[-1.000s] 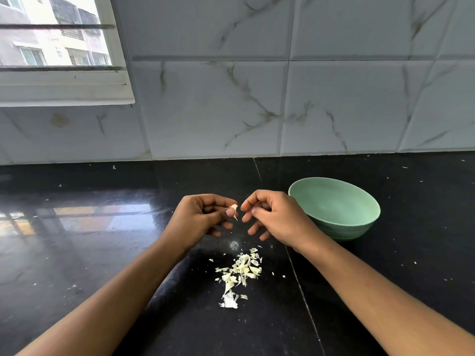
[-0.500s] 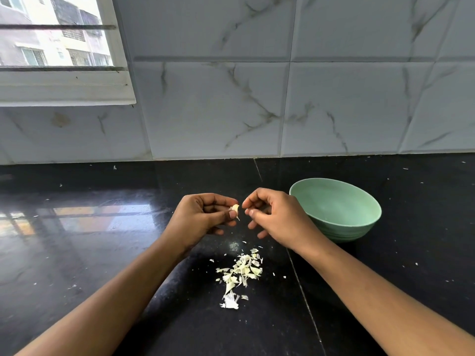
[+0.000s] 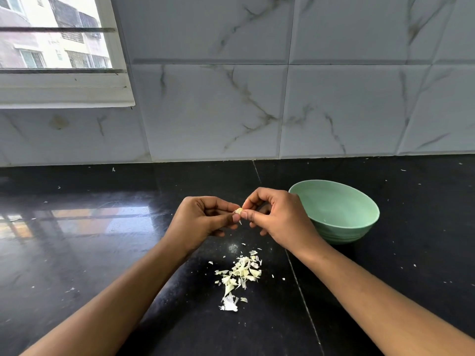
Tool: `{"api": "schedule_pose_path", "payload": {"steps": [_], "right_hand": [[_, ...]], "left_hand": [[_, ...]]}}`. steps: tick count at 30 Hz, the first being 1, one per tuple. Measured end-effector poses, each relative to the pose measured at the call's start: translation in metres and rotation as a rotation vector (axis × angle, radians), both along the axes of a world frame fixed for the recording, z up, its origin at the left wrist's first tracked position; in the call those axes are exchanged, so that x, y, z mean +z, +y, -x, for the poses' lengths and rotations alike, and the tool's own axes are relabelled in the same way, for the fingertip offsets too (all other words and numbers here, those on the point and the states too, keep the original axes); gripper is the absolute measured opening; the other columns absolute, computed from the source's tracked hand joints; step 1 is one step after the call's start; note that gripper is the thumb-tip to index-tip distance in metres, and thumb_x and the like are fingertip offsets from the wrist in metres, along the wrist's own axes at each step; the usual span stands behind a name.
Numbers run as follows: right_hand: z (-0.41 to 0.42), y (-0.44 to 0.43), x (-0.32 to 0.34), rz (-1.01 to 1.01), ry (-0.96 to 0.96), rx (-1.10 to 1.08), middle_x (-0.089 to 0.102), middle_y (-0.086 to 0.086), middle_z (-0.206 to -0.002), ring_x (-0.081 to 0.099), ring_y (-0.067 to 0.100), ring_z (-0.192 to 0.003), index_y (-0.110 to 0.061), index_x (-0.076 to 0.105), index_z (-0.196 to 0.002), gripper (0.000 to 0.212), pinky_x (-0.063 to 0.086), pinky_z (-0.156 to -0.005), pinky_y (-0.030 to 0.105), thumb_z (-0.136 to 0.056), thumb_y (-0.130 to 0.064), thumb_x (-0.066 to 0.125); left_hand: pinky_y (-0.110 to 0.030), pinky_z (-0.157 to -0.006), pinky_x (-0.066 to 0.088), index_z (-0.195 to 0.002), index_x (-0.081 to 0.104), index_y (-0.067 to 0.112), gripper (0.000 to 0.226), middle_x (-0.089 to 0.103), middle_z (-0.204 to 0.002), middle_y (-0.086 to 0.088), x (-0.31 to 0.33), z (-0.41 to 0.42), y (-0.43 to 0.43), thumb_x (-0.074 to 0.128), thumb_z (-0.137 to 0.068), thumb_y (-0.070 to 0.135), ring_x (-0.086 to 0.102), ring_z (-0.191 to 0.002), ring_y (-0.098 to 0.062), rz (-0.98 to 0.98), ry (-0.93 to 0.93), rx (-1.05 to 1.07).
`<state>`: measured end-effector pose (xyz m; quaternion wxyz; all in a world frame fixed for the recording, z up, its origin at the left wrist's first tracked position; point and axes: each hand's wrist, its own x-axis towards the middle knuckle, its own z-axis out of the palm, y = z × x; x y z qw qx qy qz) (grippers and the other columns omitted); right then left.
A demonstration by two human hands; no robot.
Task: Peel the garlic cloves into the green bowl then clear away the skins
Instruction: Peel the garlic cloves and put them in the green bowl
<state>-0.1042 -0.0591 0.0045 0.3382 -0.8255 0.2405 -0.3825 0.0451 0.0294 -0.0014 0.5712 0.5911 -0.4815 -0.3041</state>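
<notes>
A small pale garlic clove (image 3: pixel 239 211) is pinched between the fingertips of the left hand (image 3: pixel 203 222) and the right hand (image 3: pixel 280 219), above the black tabletop (image 3: pixel 102 253). A thin sliver of skin hangs from it. The green bowl (image 3: pixel 344 232) stands upright just beside the right hand. Loose pale skins (image 3: pixel 240 273) lie heaped on the tabletop, nearer the person than the hands.

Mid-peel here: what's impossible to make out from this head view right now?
Head view only.
The garlic clove: mostly covered by fingertips of left hand and right hand; remaining skin unclear.
The green bowl: left part behind the right hand; contents there hidden.
The skins: pieces too small to count.
</notes>
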Motion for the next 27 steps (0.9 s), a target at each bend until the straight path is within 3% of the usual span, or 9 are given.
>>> {"api": "schedule_pose_path", "payload": {"steps": [5,12,17,22,27], "right_hand": [[0.0011,-0.0038,0.0016,0.113,0.109,-0.011,0.058,-0.015,-0.052,0.058,0.008,-0.051,-0.020,0.066,-0.074,0.010,0.053,-0.051,0.030,-0.077,-0.020,0.076],[0.0012,-0.0033,0.0033,0.038,0.200,0.041,0.058,-0.008,-0.055,0.062,0.010,-0.052,-0.016,0.063,-0.077,0.009,0.052,-0.046,0.029,-0.082,-0.021,0.068],[-0.0002,-0.0041,0.0010,-0.129,0.152,0.045,0.061,0.000,-0.065,0.064,0.010,-0.053,-0.010,0.061,-0.084,0.005,0.054,-0.043,0.029,-0.084,-0.009,0.066],[-0.0016,-0.0010,0.0037,-0.477,-0.013,0.147,0.060,0.006,-0.070,0.061,0.009,-0.053,-0.003,0.062,-0.083,0.009,0.049,-0.042,0.020,-0.090,-0.007,0.060],[-0.0019,-0.0017,0.0047,-0.592,-0.058,0.176,0.060,0.005,-0.065,0.061,0.009,-0.050,-0.004,0.063,-0.079,0.010,0.048,-0.041,0.019,-0.089,-0.006,0.061]], "left_hand": [[-0.016,-0.054,0.051,-0.084,0.074,0.008,0.012,0.074,-0.074,-0.007,-0.0003,0.0023,-0.0003,0.076,-0.073,0.004,0.070,-0.065,-0.008,0.025,-0.077,0.006],[-0.017,-0.057,0.052,-0.083,0.074,0.011,0.016,0.074,-0.073,-0.006,-0.0009,0.0035,-0.0005,0.077,-0.067,0.012,0.069,-0.066,-0.009,0.043,-0.079,-0.003],[-0.017,-0.055,0.052,-0.083,0.073,0.012,0.013,0.074,-0.073,-0.006,-0.0001,0.0004,-0.0008,0.076,-0.070,0.008,0.070,-0.066,-0.009,0.032,0.041,0.019],[-0.019,-0.056,0.053,-0.084,0.074,0.013,0.011,0.073,-0.072,-0.004,-0.0005,0.0037,-0.0001,0.072,-0.078,0.004,0.069,-0.067,-0.008,0.019,-0.037,-0.006],[-0.019,-0.056,0.053,-0.086,0.075,0.017,0.014,0.074,-0.073,-0.001,0.0003,0.0012,0.0009,0.071,-0.079,0.005,0.069,-0.068,-0.007,0.033,-0.084,-0.004]]}}
